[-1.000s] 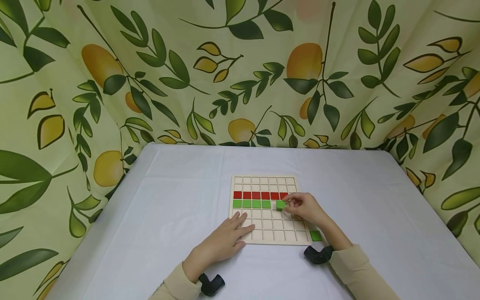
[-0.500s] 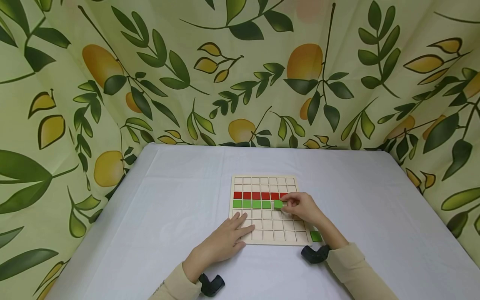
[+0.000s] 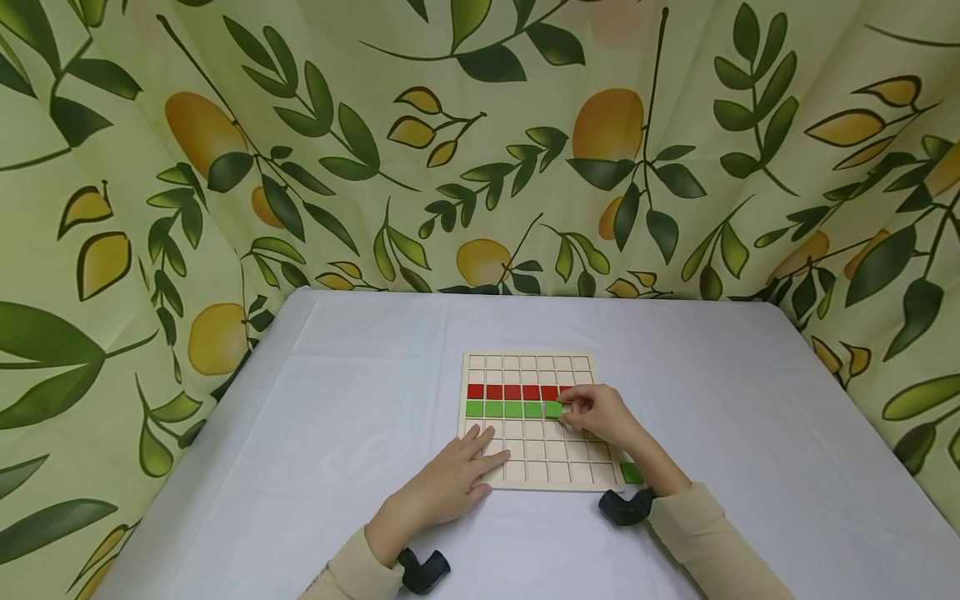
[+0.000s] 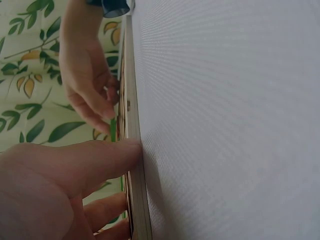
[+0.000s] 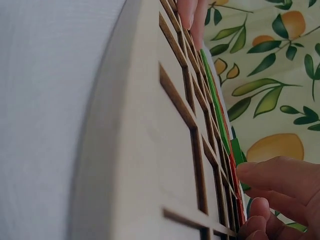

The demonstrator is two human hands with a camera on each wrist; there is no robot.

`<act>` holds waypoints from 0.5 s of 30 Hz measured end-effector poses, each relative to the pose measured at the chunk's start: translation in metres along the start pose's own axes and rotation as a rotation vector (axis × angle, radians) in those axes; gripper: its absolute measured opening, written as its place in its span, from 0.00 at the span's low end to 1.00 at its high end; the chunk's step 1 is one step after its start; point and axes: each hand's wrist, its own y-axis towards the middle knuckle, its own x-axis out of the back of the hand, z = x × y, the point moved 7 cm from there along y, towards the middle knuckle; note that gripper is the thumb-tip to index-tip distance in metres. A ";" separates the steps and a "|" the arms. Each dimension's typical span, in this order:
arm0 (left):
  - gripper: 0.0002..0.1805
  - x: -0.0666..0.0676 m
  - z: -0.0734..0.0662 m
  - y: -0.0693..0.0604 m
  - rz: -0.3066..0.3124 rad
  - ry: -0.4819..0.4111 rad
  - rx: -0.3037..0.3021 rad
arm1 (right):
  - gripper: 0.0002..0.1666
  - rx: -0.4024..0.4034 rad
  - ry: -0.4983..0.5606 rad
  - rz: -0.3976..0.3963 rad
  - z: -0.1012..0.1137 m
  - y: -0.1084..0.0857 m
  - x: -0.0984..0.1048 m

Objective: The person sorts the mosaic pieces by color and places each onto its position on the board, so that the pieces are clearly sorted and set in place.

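A pale wooden grid board (image 3: 558,472) lies on the white table. One row of its cells holds red tiles (image 3: 512,392); the row in front holds green tiles (image 3: 512,409). My right hand (image 3: 606,415) pinches a green square tile (image 3: 553,410) between thumb and fingertips, at the right end of the green row. In the right wrist view this tile (image 5: 237,152) stands slightly tilted above the board. My left hand (image 3: 442,481) rests on the board's near left corner, fingers spread; in the left wrist view its thumb (image 4: 100,162) touches the board's edge.
Another green tile (image 3: 632,472) lies by the board's near right corner, beside the right forearm. Black wrist devices (image 3: 424,572) sit at both cuffs. White cloth (image 3: 360,375) covers the table, and a leaf-and-fruit patterned curtain (image 3: 480,167) hangs behind it.
My right hand has moved a little to the left with the green tile, bringing it up against the tiles of the green row. The left hand has stayed in place.
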 end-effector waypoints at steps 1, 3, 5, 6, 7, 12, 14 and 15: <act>0.26 0.000 0.000 0.000 -0.001 0.000 -0.001 | 0.14 0.002 -0.004 0.000 0.000 0.000 0.000; 0.26 0.000 0.000 0.000 0.000 0.004 -0.001 | 0.14 0.001 -0.008 0.000 0.000 0.000 -0.001; 0.26 0.000 0.000 0.000 0.001 0.008 0.000 | 0.14 0.001 -0.009 0.001 -0.001 0.001 -0.001; 0.26 0.000 0.000 0.001 0.003 0.009 0.002 | 0.14 0.000 -0.011 0.000 -0.001 0.001 -0.001; 0.26 -0.001 0.000 0.001 0.004 0.010 0.003 | 0.14 -0.001 -0.012 0.000 -0.002 0.001 -0.001; 0.26 -0.001 0.000 0.000 0.007 0.008 0.008 | 0.13 0.002 -0.021 -0.006 -0.002 0.001 -0.001; 0.26 0.000 0.000 0.000 0.009 0.004 0.009 | 0.13 0.004 -0.021 -0.007 -0.001 0.001 -0.002; 0.26 0.000 0.000 0.000 0.009 0.003 0.009 | 0.13 0.004 -0.021 -0.008 -0.001 0.001 -0.002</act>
